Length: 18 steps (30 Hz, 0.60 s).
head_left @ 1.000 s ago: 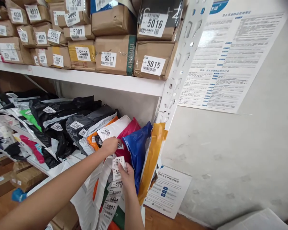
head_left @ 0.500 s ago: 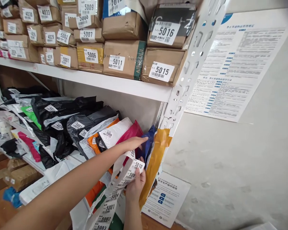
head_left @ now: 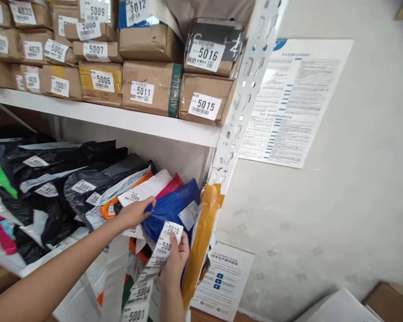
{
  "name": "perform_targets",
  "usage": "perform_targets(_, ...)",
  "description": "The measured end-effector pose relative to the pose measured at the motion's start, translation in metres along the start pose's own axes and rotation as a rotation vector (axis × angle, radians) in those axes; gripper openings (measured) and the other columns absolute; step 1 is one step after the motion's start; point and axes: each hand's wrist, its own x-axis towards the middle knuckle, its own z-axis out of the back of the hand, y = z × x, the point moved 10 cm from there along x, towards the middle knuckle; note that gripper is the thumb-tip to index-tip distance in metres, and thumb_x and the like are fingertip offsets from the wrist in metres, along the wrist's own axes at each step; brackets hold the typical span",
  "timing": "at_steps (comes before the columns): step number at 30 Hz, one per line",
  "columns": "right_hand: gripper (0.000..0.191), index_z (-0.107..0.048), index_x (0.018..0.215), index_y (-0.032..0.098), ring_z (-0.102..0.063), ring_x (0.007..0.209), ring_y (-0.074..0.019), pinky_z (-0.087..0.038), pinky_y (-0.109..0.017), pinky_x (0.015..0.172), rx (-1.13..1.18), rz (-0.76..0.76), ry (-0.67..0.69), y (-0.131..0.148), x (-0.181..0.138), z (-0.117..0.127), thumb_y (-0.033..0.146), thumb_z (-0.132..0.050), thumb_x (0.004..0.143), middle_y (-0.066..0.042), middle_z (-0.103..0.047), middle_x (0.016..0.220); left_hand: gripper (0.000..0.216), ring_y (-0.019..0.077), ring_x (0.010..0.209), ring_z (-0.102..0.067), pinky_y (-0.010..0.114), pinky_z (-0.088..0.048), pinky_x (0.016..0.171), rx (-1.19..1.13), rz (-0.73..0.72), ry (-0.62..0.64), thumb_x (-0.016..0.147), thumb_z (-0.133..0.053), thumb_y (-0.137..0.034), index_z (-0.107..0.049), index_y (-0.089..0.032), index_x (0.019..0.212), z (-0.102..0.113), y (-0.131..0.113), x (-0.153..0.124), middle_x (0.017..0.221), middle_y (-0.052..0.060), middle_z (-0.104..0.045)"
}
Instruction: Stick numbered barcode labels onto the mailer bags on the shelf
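My right hand (head_left: 175,264) grips a long strip of white numbered labels (head_left: 156,261); its top label reads 5010 and the rest hang down to the frame's bottom edge. My left hand (head_left: 134,212) rests on the blue mailer bag (head_left: 170,205) on the lower shelf, fingers curled at its left edge, next to a white bag marked 5008 (head_left: 141,193) and a pink bag (head_left: 171,183). A small white sticker (head_left: 189,215) shows on the blue bag. A yellow bag (head_left: 201,232) hangs at the shelf's right end.
Black, grey, orange and green mailer bags (head_left: 60,183) fill the lower shelf to the left. Labelled cardboard boxes (head_left: 148,85) stand on the upper shelf. A white perforated upright (head_left: 241,103) ends the rack. Printed notices (head_left: 288,103) hang on the wall; another sheet (head_left: 221,279) sits lower.
My left hand has drawn back from the pink and blue bags' far side to the blue bag's left edge. The blue bag lies flatter and more exposed. The view shifted left and down.
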Motion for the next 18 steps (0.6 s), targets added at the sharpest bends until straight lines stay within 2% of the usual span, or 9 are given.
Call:
perform_targets(2,0.043,-0.066,0.097,0.018,-0.069,0.079,-0.0208,-0.054,-0.032,0.074,0.016,-0.065,0.024,-0.016,0.004,-0.013,0.043,-0.076,0.064,-0.007,-0.074,0.091,0.024,0.0189,0.094,-0.063,0.026,-0.044,0.082,-0.005,-0.036,0.004,0.08,-0.044,-0.023,-0.059,-0.031,0.096,-0.008,0.0,-0.002,0.098,-0.004,-0.069)
perform_targets(5,0.041,-0.07,0.093,0.016,-0.07,0.08,-0.0218,-0.054,-0.032,0.074,-0.037,-0.099,0.074,-0.036,0.009,-0.025,0.047,-0.073,0.067,-0.009,-0.076,0.09,0.031,0.0193,0.099,-0.063,0.027,-0.044,0.086,-0.036,-0.039,-0.004,0.081,-0.039,-0.025,-0.067,-0.031,0.095,-0.017,0.01,-0.004,0.106,-0.004,-0.071)
perform_targets(8,0.042,-0.072,0.088,0.014,-0.07,0.078,-0.0228,-0.054,-0.033,0.075,-0.047,-0.102,0.079,-0.049,0.013,-0.029,0.051,-0.072,0.068,-0.009,-0.076,0.087,0.035,0.023,0.097,-0.064,0.03,-0.045,0.086,-0.111,0.047,-0.047,0.081,-0.039,-0.034,-0.071,-0.027,0.093,-0.018,0.024,-0.006,0.101,0.0,-0.072)
perform_targets(12,0.045,-0.072,0.077,0.014,-0.067,0.064,-0.021,-0.054,-0.033,0.068,-0.042,-0.143,0.066,-0.063,0.019,-0.035,0.055,-0.076,0.06,-0.008,-0.076,0.075,0.042,0.0264,0.094,-0.065,0.032,-0.046,0.081,-0.334,0.181,-0.036,0.079,-0.043,-0.052,-0.073,-0.023,0.086,-0.021,0.036,-0.006,0.089,0.001,-0.074)
perform_targets(15,0.046,-0.07,0.069,0.014,-0.062,0.055,-0.0174,-0.051,-0.031,0.06,-0.052,-0.157,0.003,-0.07,0.021,-0.033,0.057,-0.078,0.056,-0.005,-0.072,0.063,0.045,0.0279,0.094,-0.065,0.031,-0.046,0.081,-0.425,0.185,-0.013,0.068,-0.055,-0.059,-0.074,-0.022,0.087,-0.026,0.036,-0.002,0.089,0.002,-0.075)
perform_targets(18,0.046,-0.067,0.067,0.014,-0.057,0.051,-0.0145,-0.047,-0.028,0.055,-0.067,-0.156,-0.048,-0.076,0.02,-0.029,0.058,-0.077,0.055,-0.004,-0.069,0.059,0.046,0.0281,0.098,-0.064,0.032,-0.045,0.087,-0.513,0.173,-0.03,0.063,-0.059,-0.059,-0.074,-0.022,0.086,-0.029,0.038,0.002,0.095,0.003,-0.075)
